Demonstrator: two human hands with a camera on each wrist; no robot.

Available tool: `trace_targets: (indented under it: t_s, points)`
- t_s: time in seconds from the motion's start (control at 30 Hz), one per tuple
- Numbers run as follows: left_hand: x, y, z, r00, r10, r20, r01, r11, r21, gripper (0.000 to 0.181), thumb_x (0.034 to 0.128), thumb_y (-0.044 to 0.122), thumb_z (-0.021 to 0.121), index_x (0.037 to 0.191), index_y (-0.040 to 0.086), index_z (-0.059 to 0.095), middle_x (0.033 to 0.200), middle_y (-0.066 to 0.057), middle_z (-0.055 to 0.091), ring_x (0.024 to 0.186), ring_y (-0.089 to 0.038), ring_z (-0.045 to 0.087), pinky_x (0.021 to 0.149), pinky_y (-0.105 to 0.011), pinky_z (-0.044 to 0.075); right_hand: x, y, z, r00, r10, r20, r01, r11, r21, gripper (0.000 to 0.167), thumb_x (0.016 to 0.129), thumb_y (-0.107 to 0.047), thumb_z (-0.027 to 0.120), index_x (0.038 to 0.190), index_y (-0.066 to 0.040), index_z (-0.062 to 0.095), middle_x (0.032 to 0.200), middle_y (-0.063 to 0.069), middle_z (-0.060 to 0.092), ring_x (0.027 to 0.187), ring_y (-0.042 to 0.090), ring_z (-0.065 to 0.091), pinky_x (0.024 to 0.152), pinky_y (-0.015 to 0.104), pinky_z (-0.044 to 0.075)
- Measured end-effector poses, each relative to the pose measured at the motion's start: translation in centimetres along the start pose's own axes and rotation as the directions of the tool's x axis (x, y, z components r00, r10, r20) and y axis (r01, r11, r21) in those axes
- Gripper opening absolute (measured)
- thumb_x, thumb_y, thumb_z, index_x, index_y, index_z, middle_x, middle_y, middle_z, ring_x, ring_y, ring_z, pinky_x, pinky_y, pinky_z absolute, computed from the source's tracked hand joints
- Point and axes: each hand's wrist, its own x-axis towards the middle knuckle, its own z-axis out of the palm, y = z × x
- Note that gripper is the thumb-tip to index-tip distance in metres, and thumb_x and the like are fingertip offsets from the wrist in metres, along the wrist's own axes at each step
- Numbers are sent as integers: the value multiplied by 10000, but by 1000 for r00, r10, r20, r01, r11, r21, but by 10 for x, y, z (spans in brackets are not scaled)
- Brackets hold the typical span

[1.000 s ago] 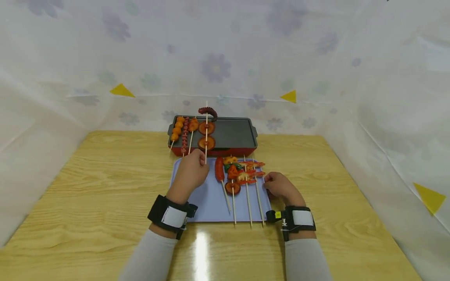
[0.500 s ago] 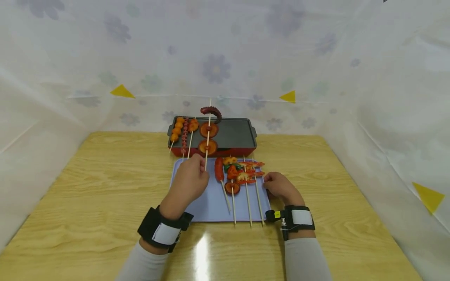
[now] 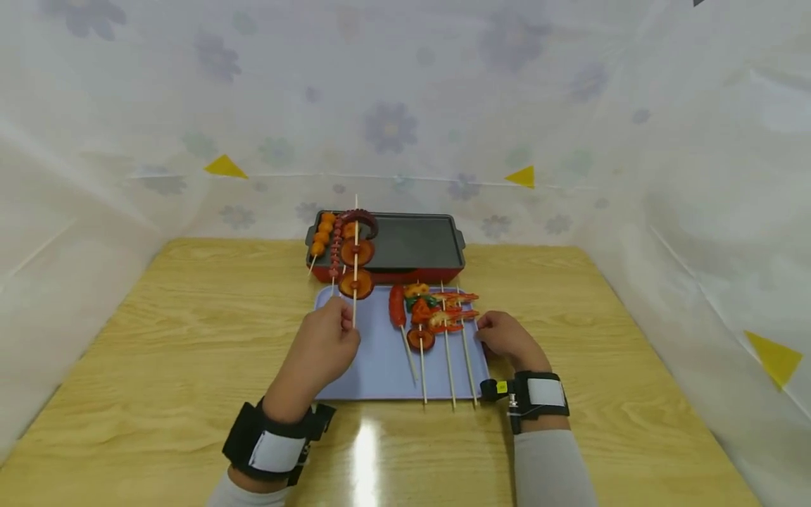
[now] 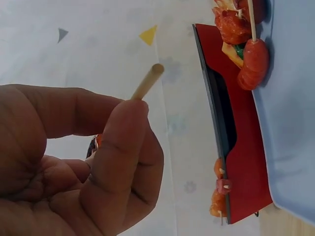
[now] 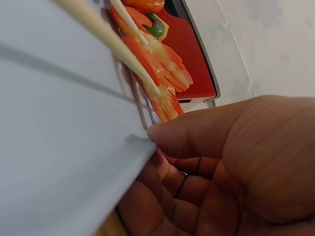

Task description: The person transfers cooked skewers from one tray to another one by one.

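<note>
Table [image 3: 158,338] is wood-grained, sheeting [image 3: 304,134] floral. I see left hand [image 3: 322,346] pinching tentacle skewer [image 3: 356,252], partly hiding neighbouring skewer [image 3: 349,231]; right hand [image 3: 510,338] pinches tray [image 3: 380,362].

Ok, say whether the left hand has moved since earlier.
Yes: in the head view, the left hand has shifted left and downward relative to the grill.

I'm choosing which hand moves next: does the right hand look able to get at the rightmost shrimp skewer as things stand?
Probably yes: no other skewer lies between the right hand and that shrimp skewer, though the hand's grip on the tray might need releasing first.
</note>
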Motion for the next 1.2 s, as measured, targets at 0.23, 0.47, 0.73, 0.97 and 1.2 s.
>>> trace_targets:
  t_s: [0.23, 0.47, 0.73, 0.97, 1.2]
  points:
    - [0, -5, 12, 997, -1, 81, 0, 1000, 14, 77, 863, -21, 592, 883, 18, 528, 722, -47, 491, 646, -195, 474, 582, -320, 395, 2, 1, 0, 1000, 1, 14, -1, 1000, 24, 77, 944, -49, 559, 977, 17, 581, 872, 121, 560, 712, 226, 547, 597, 314, 455]
    - [-2, -10, 21, 986, 16, 169, -18, 1000, 9, 143, 832, -48, 591, 822, 54, 491, 683, -21, 461, 616, -173, 446, 571, -304, 372, 2, -2, 3, 1000, 19, 11, -19, 999, 34, 76, 948, -47, 560, 989, 14, 580, 873, 111, 557, 720, 213, 549, 597, 307, 462]
    - [3, -24, 16, 943, -61, 327, 83, 995, -54, 111, 827, -53, 563, 849, 37, 504, 686, -37, 484, 580, -152, 460, 550, -284, 360, 2, -6, 1, 1000, -13, 17, 13, 1000, 2, 91, 930, -50, 581, 991, 18, 584, 867, 108, 558, 708, 208, 560, 589, 307, 459]
    - [0, -27, 17, 920, -113, 374, 134, 990, -30, 162, 769, -88, 581, 838, 37, 504, 685, -53, 514, 591, -174, 498, 541, -285, 379, 0, -6, 0, 1000, 2, 26, -2, 999, 35, 76, 947, -42, 555, 992, 19, 563, 868, 109, 544, 693, 200, 546, 588, 307, 462]
    - [3, -32, 23, 903, -140, 406, 182, 981, -65, 160, 801, -70, 606, 916, 11, 530, 686, -64, 560, 569, -159, 594, 559, -287, 417, -3, -3, -1, 999, 27, 19, -27, 999, 31, 85, 946, -55, 565, 989, 18, 576, 883, 119, 558, 710, 220, 548, 595, 311, 461]
